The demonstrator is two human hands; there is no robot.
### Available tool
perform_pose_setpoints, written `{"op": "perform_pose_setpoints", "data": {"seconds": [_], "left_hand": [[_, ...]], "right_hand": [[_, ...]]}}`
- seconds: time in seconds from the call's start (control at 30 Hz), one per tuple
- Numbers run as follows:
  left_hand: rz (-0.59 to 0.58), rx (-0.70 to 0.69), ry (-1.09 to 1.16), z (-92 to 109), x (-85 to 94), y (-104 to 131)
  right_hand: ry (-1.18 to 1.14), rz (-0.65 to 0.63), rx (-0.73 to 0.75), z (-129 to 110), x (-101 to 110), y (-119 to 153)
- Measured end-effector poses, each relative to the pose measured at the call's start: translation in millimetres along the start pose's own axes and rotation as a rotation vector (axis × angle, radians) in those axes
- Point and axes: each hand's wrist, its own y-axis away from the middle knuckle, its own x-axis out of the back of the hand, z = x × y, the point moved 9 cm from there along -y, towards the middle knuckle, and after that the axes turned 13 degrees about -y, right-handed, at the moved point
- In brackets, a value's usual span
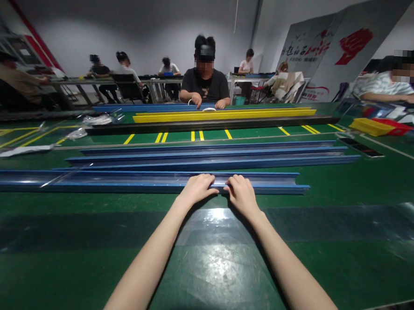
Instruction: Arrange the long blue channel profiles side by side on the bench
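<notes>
"Left hand [198, 188]?"
"Half curled, gripping the nearest blue channel [121, 187], flat on the desk [384, 184]."
"Right hand [240, 190]?"
"Near the left, also half curled, fingers bent over the same channel."

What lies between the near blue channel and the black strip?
In the head view, more blue channels lie just behind the near blue channel, then green tabletop with yellow stripes up to the black strip.
</notes>
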Motion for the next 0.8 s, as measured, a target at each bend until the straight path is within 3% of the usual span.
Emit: {"op": "perform_pose_setpoints", "data": {"seconds": [0.3,0.8], "left_hand": [[-0.004,-0.004,-0.022,-4,-0.9,1],[0.005,-0.02,-0.068,-5,0.6,1]], "right_hand": [[0.07,-0.013,0.017,2,5,-1],[0.061,0.015,-0.174,66,48,19]]}}
